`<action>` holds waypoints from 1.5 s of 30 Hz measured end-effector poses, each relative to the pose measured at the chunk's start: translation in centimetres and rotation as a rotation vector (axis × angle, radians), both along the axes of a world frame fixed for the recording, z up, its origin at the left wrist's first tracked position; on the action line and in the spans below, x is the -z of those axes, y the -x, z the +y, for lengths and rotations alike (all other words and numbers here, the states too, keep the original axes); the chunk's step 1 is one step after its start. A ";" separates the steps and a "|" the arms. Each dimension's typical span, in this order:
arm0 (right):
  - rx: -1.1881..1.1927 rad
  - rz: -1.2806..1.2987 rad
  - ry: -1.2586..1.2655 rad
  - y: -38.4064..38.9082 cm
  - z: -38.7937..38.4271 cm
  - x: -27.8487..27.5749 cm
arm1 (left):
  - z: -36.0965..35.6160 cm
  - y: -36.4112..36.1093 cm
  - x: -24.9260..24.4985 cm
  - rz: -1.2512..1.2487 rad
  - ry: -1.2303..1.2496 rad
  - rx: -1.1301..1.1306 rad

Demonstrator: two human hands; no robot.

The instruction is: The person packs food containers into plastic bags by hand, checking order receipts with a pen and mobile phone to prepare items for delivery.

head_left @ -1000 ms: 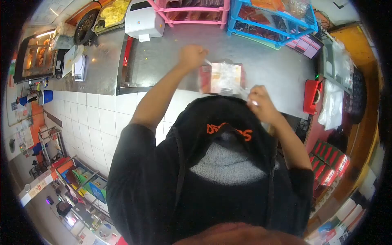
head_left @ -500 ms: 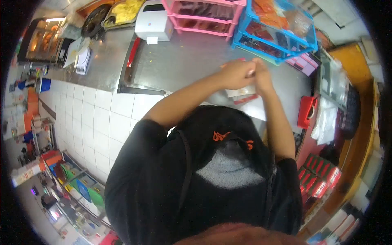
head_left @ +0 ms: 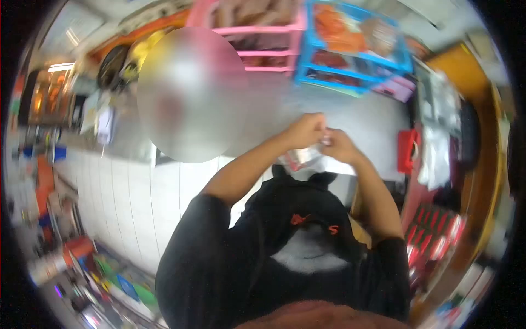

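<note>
My left hand (head_left: 308,130) and my right hand (head_left: 341,146) meet over the steel counter (head_left: 356,115), both with curled fingers. Something small and pale shows between the fingertips, too blurred to name. Just below the hands lies a red and white packet (head_left: 298,158) in what looks like clear plastic, partly hidden by them. Beyond the hands stand a blue tiered rack (head_left: 329,82) with bagged orange and dark red items and a pink tiered rack (head_left: 268,53).
A red container (head_left: 406,151) sits at the counter's right side, beside white plastic bags (head_left: 435,164). Red and green boxes (head_left: 433,230) are stacked at the lower right. A blurred round patch covers the counter's left part. A lit glass cabinet (head_left: 52,96) stands far left.
The view has shifted, and the hands are now lower and closer to my body, the right one more bent at the wrist. The packet lies nearer the apron. A blurred patch has appeared at the left.
</note>
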State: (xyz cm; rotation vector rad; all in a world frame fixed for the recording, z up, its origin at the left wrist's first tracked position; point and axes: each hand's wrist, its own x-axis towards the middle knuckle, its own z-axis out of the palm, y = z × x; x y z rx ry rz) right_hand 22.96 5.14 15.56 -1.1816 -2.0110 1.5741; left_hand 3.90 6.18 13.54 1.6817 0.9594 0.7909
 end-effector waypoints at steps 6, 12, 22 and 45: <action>0.574 0.337 -0.257 2.4 -3.2 0.7 | -0.8 -0.9 -1.2 -0.211 0.440 -0.249; 0.616 0.567 -0.140 1.8 -5.3 4.7 | -3.7 -3.7 -2.5 -0.303 0.536 -0.405; 0.466 0.316 -0.765 -18.1 -27.4 -1.4 | -12.4 -20.0 -7.8 0.339 -0.752 -0.133; 1.851 -0.073 -0.593 -50.2 -68.7 -10.4 | -50.3 -73.0 -11.1 -0.038 0.281 1.442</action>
